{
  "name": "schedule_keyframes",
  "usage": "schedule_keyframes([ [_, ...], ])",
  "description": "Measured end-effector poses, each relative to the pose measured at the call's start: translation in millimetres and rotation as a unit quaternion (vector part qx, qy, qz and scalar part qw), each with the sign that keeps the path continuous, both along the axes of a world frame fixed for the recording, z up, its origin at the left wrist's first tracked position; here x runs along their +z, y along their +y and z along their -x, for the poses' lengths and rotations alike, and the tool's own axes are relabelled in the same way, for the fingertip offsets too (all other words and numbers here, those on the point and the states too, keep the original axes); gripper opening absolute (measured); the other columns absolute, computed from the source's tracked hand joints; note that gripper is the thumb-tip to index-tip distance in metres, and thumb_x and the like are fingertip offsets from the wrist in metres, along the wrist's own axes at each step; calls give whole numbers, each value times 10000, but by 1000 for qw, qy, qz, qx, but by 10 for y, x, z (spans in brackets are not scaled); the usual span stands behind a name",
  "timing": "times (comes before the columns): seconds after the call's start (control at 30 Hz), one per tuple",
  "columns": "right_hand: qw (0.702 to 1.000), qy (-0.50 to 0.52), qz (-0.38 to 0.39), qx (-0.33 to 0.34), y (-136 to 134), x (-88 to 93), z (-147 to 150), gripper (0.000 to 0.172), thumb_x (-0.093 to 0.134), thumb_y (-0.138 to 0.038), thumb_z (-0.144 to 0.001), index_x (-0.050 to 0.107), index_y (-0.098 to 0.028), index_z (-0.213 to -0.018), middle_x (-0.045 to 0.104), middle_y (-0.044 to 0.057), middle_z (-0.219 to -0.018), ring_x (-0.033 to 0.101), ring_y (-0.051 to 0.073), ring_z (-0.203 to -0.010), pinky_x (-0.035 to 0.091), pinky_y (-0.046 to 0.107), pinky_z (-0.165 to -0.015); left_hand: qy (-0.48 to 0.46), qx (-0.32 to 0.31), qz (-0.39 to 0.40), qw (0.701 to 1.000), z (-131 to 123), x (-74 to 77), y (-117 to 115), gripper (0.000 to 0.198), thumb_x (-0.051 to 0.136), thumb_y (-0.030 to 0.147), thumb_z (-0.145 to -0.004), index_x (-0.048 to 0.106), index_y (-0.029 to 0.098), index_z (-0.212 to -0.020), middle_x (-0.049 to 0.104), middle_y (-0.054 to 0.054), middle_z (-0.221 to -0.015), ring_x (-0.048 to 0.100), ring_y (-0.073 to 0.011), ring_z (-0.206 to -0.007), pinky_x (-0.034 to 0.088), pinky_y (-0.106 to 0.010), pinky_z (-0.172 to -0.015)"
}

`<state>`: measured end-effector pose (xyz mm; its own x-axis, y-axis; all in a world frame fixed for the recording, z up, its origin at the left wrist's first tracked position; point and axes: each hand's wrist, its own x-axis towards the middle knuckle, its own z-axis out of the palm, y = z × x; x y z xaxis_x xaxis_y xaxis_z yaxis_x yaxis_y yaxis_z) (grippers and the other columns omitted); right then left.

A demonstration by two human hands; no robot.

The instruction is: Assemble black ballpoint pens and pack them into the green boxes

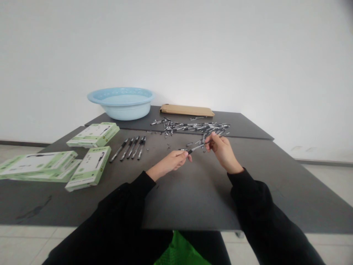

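My left hand and my right hand both pinch one black and silver pen above the dark table. The left fingers grip the pen's left end, the right fingers its right end. Just beyond my hands lies a scattered pile of pen parts. To the left of my left hand, several assembled pens lie side by side in a row.
A light blue basin stands at the back left. A flat brown cardboard piece lies behind the pile. Three green and white boxes sit at the left, one farther back. White wall behind.
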<state>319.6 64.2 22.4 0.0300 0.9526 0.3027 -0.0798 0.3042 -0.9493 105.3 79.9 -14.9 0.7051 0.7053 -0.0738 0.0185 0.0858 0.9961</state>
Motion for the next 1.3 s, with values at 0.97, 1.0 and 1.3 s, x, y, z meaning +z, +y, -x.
schedule_keyframes([
  [0.97,955,-285,-41,71,222,-440,609,184,526,-295,-860,604,-174,-974,572,-11,-712,502,126,-606,400,253,-593,-222,140,14,965,592,425,306,347,534,452,-892,608,135,-771,218,98,-474,173,-38,-365,166,-163,-378],
  [1.0,943,-321,-47,74,290,-462,736,199,503,-258,-864,617,-171,-1002,595,2,-734,509,131,-612,405,255,-597,-234,153,19,960,670,465,328,349,524,444,-899,610,134,-766,216,96,-475,180,-39,-365,175,-161,-379],
  [1.3,843,-524,-110,53,884,-568,1889,186,508,-211,-898,652,-147,-997,660,117,-989,589,222,-951,432,309,-853,-237,196,22,951,884,455,425,334,510,409,-905,588,132,-737,241,93,-452,214,-40,-339,182,-153,-354],
])
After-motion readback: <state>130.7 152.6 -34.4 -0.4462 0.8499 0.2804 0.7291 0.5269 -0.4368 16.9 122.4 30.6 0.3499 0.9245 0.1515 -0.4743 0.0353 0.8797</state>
